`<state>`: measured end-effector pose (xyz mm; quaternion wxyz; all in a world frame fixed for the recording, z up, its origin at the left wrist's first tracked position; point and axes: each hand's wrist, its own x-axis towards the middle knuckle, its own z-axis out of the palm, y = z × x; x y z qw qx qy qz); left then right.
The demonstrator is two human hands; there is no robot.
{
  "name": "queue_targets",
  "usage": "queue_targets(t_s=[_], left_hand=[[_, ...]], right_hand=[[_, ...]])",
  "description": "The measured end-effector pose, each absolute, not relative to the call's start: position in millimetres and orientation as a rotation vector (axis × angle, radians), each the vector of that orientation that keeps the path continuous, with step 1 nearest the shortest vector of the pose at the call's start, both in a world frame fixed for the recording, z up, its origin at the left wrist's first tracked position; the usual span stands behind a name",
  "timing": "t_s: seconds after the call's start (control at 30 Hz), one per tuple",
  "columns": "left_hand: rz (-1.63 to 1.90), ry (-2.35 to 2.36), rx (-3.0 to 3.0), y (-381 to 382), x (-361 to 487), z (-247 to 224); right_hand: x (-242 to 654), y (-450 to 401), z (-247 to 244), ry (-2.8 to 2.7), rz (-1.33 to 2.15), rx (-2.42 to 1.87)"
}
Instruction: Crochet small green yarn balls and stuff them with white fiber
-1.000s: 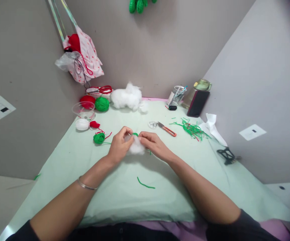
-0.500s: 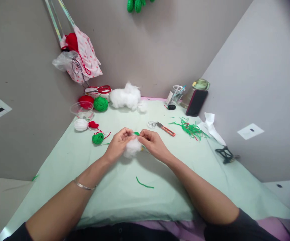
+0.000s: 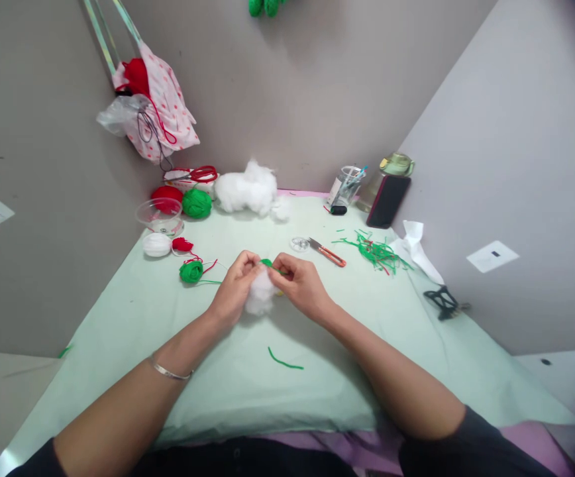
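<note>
Left hand (image 3: 232, 291), right hand (image 3: 303, 286): fingertips pinching white fluff (image 3: 260, 297) at green piece (image 3: 266, 262). Loose green strand (image 3: 284, 362) on bench (image 3: 228, 391).

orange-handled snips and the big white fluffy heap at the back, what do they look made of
Orange-handled metal snips: blades probably steel, dull grey; handles orange, perhaps painted metal or plastic.

Big white fluffy heap: likely synthetic fibre stuffing, matt, wispy-edged; possibly cotton.

Around the fluffy white mound of stuffing (image 3: 246, 191), a round green yarn ball (image 3: 197, 203) sits to its left, a pale pink hanging cloth bag with red dots (image 3: 161, 109) above left, and orange-handled metal thread snips (image 3: 328, 252) below right.
</note>
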<state>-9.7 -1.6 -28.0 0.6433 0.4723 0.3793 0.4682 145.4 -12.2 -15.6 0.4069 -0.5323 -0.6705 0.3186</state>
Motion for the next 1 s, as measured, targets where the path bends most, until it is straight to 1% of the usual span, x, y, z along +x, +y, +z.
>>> queue_targets(t_s=[0.23,0.4,0.5,0.6,0.77,1.0], left_hand=[[1.032,0.804,1.083,-3.3,-10.1,-26.7],[1.071,0.867,1.08,3.8,-12.5,-33.9],[1.104,0.921,1.059,5.3,-13.1,-34.1],[1.072,0.924,1.016,2.6,-12.3,-29.9],[1.02,0.836,0.959,-4.4,-10.1,-21.1],[1.048,0.797,0.998,-2.0,-12.2,-20.5]], right_hand=[[151.4,-8.9,-10.8,-1.594,0.843,-1.369],[153.6,-18.0,0.8,-1.728,1.019,-1.213],[153.1,-21.4,-0.2,-1.842,1.062,-1.175],[150.3,-19.5,-6.5,-1.828,1.035,-1.184],[146.4,-13.7,-9.6,-1.631,0.967,-1.287],[150.8,-11.9,-5.8,-1.607,1.006,-1.275]])
